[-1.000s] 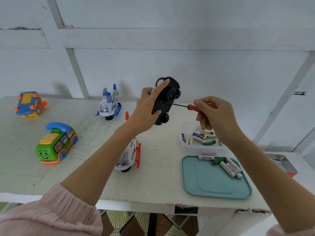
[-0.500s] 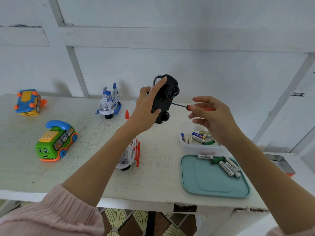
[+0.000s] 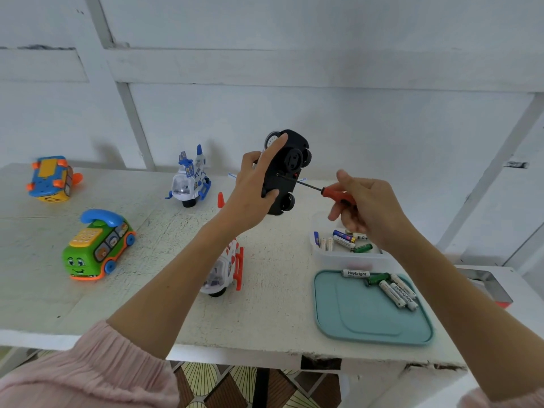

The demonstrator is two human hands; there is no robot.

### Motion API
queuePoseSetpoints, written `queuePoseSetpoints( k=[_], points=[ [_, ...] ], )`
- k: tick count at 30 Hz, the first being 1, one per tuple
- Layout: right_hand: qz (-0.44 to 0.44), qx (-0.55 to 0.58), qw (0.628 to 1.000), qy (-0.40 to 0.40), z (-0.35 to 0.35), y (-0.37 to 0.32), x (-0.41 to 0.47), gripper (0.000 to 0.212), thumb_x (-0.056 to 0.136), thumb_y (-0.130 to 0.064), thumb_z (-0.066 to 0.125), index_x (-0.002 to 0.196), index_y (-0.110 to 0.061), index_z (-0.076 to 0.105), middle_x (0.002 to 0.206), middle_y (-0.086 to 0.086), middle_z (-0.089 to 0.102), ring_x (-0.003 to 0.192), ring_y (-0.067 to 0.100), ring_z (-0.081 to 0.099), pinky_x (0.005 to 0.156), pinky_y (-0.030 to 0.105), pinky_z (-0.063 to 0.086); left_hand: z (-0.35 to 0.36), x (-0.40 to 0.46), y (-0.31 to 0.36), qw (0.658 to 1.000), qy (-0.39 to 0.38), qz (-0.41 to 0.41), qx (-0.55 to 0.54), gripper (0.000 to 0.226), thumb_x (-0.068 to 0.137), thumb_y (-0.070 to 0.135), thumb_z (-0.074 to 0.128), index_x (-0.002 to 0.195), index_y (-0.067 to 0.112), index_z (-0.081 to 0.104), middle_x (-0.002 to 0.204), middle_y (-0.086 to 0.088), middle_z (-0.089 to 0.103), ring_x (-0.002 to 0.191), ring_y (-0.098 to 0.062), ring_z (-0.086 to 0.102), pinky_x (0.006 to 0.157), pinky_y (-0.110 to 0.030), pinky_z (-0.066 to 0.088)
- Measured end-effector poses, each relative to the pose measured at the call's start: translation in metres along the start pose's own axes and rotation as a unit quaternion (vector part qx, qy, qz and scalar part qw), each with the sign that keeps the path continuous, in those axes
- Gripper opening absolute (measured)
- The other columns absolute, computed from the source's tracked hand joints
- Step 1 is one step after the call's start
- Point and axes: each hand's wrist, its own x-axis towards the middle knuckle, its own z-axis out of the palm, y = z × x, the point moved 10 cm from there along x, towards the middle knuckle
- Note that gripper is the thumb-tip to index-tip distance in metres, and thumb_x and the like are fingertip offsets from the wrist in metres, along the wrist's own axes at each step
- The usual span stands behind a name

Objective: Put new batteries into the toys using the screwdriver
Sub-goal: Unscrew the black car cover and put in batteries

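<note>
The black plastic toy car (image 3: 284, 172) is gripped in the air above the counter by the left hand (image 3: 253, 189), and the red-handled screwdriver (image 3: 326, 192), pinched by the right hand (image 3: 368, 204), should be kept straight in the screw and turned slowly.

A white-painted wall (image 3: 323, 113) with raised horizontal and slanted battens fills the back. In front stands a worn white surface (image 3: 279, 290), its front edge chipped. Below it shows a floor (image 3: 206, 384) with a brown and cream fan pattern. Light is soft and even.
</note>
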Motion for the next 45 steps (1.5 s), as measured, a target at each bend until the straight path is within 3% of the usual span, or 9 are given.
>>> queuePoseSetpoints(
  k=[3, 7, 16, 19, 22, 24, 32, 38, 45],
  points=[
    [-0.047, -0.045, 0.998, 0.017, -0.002, -0.011, 0.000, 0.013, 0.084, -0.010, 0.065, 0.093, 0.000, 0.065, 0.062, 0.007, 0.060, 0.035, 0.013, 0.047, 0.035, 0.020, 0.036, 0.000, 0.000, -0.002, 1.000, 0.006, 0.000, -0.001, 0.089, 0.085, -0.009, 0.050, 0.135, 0.052, 0.010, 0.125, -0.004, 0.030, 0.104, -0.021, 0.044, 0.079, 0.000, 0.033],
    [-0.059, -0.061, 0.996, 0.003, 0.002, -0.013, 0.000, 0.031, 0.071, 0.006, 0.073, 0.098, -0.008, 0.064, 0.078, 0.005, 0.056, 0.044, 0.015, 0.058, 0.043, 0.020, 0.046, 0.000, 0.000, -0.002, 1.000, 0.005, -0.005, -0.010, 0.088, 0.085, -0.010, 0.050, 0.136, 0.049, 0.011, 0.124, -0.004, 0.029, 0.101, -0.017, 0.043, 0.077, 0.005, 0.033],
    [-0.097, -0.167, 0.981, -0.025, 0.012, -0.013, 0.002, 0.016, 0.085, -0.024, 0.065, 0.084, -0.008, 0.069, 0.048, -0.006, 0.053, 0.040, 0.004, 0.041, 0.045, 0.012, 0.038, -0.004, 0.000, -0.005, 0.999, 0.023, -0.016, -0.038, 0.086, 0.085, -0.009, 0.052, 0.143, 0.039, 0.012, 0.122, -0.004, 0.031, 0.102, -0.008, 0.041, 0.080, 0.008, 0.027],
    [-0.107, -0.154, 0.982, -0.023, 0.013, -0.010, 0.003, 0.012, 0.085, -0.021, 0.064, 0.086, -0.010, 0.065, 0.056, -0.007, 0.054, 0.044, -0.001, 0.044, 0.049, 0.011, 0.040, -0.008, 0.000, -0.011, 0.995, 0.053, -0.026, -0.074, 0.087, 0.084, -0.004, 0.056, 0.149, 0.032, 0.011, 0.126, 0.002, 0.032, 0.109, 0.006, 0.037, 0.097, -0.009, 0.032],
    [-0.051, -0.065, 0.996, -0.012, 0.015, 0.007, 0.007, 0.027, 0.086, -0.026, 0.063, 0.070, -0.010, 0.048, 0.053, -0.004, 0.038, 0.041, 0.006, 0.033, 0.041, 0.014, 0.032, -0.012, -0.004, -0.017, 0.987, 0.096, -0.036, -0.123, 0.088, 0.081, 0.010, 0.057, 0.148, 0.038, 0.006, 0.138, 0.012, 0.028, 0.130, -0.012, 0.033, 0.109, -0.046, 0.036],
    [-0.009, -0.054, 0.999, -0.001, 0.023, 0.018, 0.010, 0.039, 0.088, -0.033, 0.059, 0.063, -0.014, 0.036, 0.054, 0.001, 0.033, 0.044, 0.011, 0.030, 0.043, 0.017, 0.032, -0.012, -0.006, -0.015, 0.980, 0.114, -0.042, -0.158, 0.088, 0.082, 0.012, 0.058, 0.145, 0.040, 0.004, 0.148, 0.003, 0.022, 0.135, -0.023, 0.031, 0.108, -0.054, 0.036],
    [0.030, 0.081, 0.993, -0.076, 0.069, 0.023, 0.022, 0.036, 0.094, -0.033, 0.047, 0.126, -0.019, 0.037, 0.112, 0.005, 0.058, 0.097, 0.028, 0.065, 0.081, 0.043, 0.056, 0.001, -0.015, -0.016, 0.928, 0.161, -0.095, -0.322, 0.087, 0.091, -0.008, 0.050, 0.133, 0.042, -0.006, 0.145, -0.010, 0.028, 0.128, -0.024, 0.047, 0.103, -0.039, 0.045],
    [0.021, 0.123, 0.987, -0.097, 0.070, 0.021, 0.032, 0.024, 0.095, -0.013, 0.049, 0.119, -0.015, 0.051, 0.112, 0.013, 0.063, 0.096, 0.031, 0.066, 0.076, 0.044, 0.057, 0.011, -0.014, -0.019, 0.927, 0.113, -0.106, -0.342, 0.086, 0.091, -0.009, 0.050, 0.143, 0.031, -0.005, 0.128, 0.000, 0.038, 0.110, -0.017, 0.056, 0.083, -0.022, 0.055],
    [0.056, 0.026, 0.991, -0.118, 0.039, 0.026, 0.050, 0.021, 0.093, -0.010, 0.053, 0.112, -0.018, 0.056, 0.103, 0.010, 0.064, 0.090, 0.027, 0.066, 0.069, 0.042, 0.059, -0.018, -0.001, -0.030, 0.977, 0.030, -0.143, -0.154, 0.092, 0.085, 0.019, 0.069, 0.146, 0.031, 0.000, 0.106, 0.005, 0.045, 0.075, -0.014, 0.065, 0.060, -0.015, 0.053]
  ],
)
